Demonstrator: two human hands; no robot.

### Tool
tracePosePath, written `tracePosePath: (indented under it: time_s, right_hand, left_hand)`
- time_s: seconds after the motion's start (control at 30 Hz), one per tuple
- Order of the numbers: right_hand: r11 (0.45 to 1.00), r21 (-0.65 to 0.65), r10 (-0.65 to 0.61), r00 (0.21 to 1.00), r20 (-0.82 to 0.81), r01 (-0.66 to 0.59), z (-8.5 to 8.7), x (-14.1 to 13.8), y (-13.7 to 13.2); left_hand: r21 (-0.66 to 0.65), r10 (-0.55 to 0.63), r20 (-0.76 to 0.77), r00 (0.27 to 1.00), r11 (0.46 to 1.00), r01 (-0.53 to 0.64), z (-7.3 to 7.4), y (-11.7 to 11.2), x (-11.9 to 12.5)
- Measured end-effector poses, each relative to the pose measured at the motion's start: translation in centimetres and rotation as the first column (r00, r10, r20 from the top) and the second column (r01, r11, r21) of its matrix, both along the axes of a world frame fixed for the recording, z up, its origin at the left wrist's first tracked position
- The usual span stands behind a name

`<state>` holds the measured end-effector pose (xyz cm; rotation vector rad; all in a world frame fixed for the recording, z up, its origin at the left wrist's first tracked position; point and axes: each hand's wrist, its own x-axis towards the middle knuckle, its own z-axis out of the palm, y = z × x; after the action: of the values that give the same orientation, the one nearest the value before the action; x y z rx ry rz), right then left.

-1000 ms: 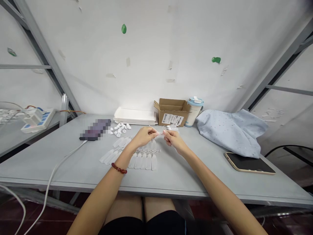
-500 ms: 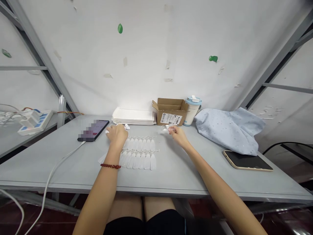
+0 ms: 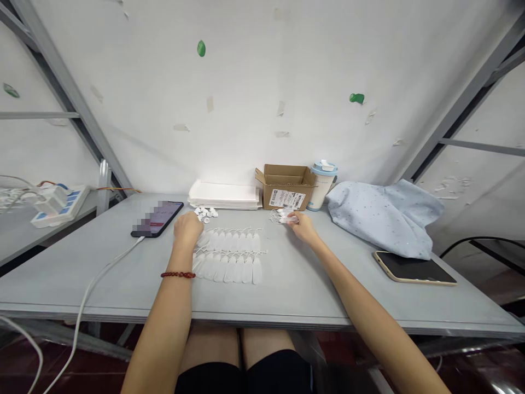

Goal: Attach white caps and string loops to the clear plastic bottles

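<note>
A: What has the right hand (image 3: 303,227) got there?

B: A small white plastic piece (image 3: 285,217) with thin white string (image 3: 274,216) looped beside it. The thumb and fingertips are pinched closed on it, not clenched into a fist. It's just in front of the cardboard box (image 3: 285,189), over the gray table (image 3: 123,312).

A: And the left hand (image 3: 187,230)?

B: Knuckles up, fingers curled down toward the tabletop, just beside a little heap of round white pieces (image 3: 204,213). The back of the hand hides the fingertips, so I can't tell whether it's gripping one of them.

A: What are those pale strips between the hands?

B: Two rows of translucent white tabs (image 3: 229,268), one behind the other, with each row's tabs joined along a white cord. The left hand sits just beside their left end. The right hand is well past the other end.

A: What's around them?

B: To the left, a phone (image 3: 158,219) with a blurred screen lies on its back, with a white cable (image 3: 102,279) running off the table edge. Along the back are a stack of white trays (image 3: 223,194) and a blue-lidded cup (image 3: 322,186). To the right, there's a crumpled pale blue cloth (image 3: 381,219), and a gold-edged phone (image 3: 414,268) lies dark face up.
</note>
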<state>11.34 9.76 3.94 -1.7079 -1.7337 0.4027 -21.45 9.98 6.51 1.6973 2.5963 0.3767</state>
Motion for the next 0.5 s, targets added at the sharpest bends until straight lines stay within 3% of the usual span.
tracePosePath:
  time_s: [0.23,0.5]
  right_hand:
    - [1.0,0.009,-0.02,0.971,0.237,0.019,0.6,-0.3,-0.8]
    - [0.998,0.019,-0.068,0.941,0.333,0.066,1.1,-0.4,-1.2]
  left_hand:
    - [0.004,-0.021,-0.026,0.999,1.0,0.021,-0.3,0.1,-0.1]
    - [0.064,-0.046,0.073,0.996,0.997,0.041,-0.2,-0.2,0.1]
